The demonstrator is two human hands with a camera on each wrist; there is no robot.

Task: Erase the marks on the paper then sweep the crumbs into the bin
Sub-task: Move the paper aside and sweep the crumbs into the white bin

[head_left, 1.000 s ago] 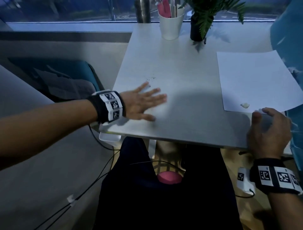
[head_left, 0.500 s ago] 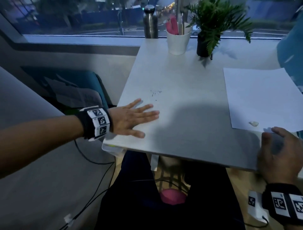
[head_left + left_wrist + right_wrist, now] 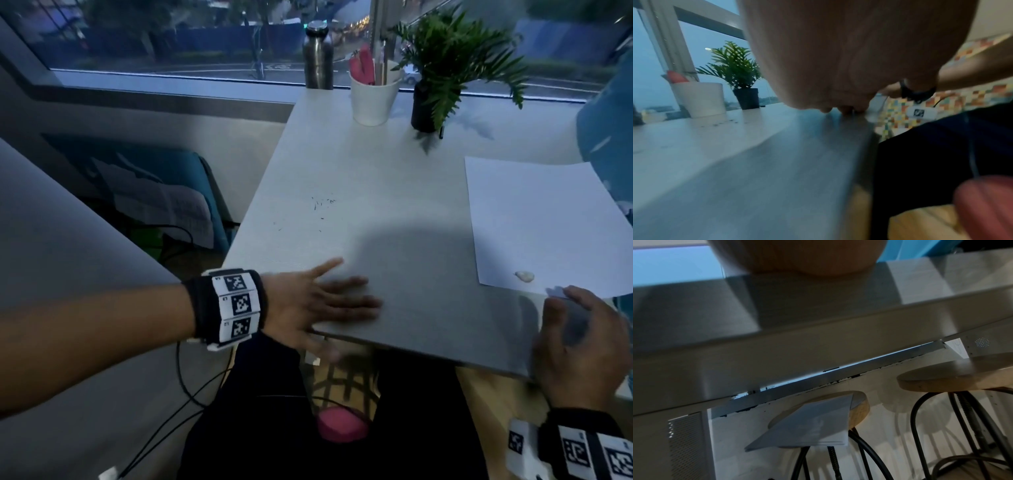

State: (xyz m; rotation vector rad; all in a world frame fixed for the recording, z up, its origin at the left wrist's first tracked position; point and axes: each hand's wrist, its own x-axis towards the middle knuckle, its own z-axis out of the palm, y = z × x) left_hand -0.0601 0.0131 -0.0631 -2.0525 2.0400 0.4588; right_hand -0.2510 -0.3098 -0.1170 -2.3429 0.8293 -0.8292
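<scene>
**Left hand flat at the table's near edge, crumbs farther up**

From the head camera we see our left hand [image 3: 318,305] lying palm down with straight, spread fingers on the pale grey rectangular table [image 3: 394,192], at its near edge and holding nothing. The dark scattered eraser crumbs [image 3: 322,204] lie farther up the table, well apart from the fingertips. The white sheet of paper [image 3: 548,219] sits at the right side, with a small whitish eraser lump [image 3: 524,276] on its near corner. Our right hand [image 3: 579,342] rests at the table's near right edge, fingers loosely bent just beside the paper's corner; we cannot tell whether it holds anything. By the window stand a steel bottle [image 3: 318,56], a white cup of pens [image 3: 373,99] and a green fern in a black pot [image 3: 445,68].

The left wrist camera shows the fingertips [image 3: 846,108] touching the tabletop, crumbs [image 3: 723,124] beyond them.

The right wrist camera shows the table's edge [image 3: 818,347] and two round wooden stools [image 3: 859,404] below; the fingers are out of view.
</scene>
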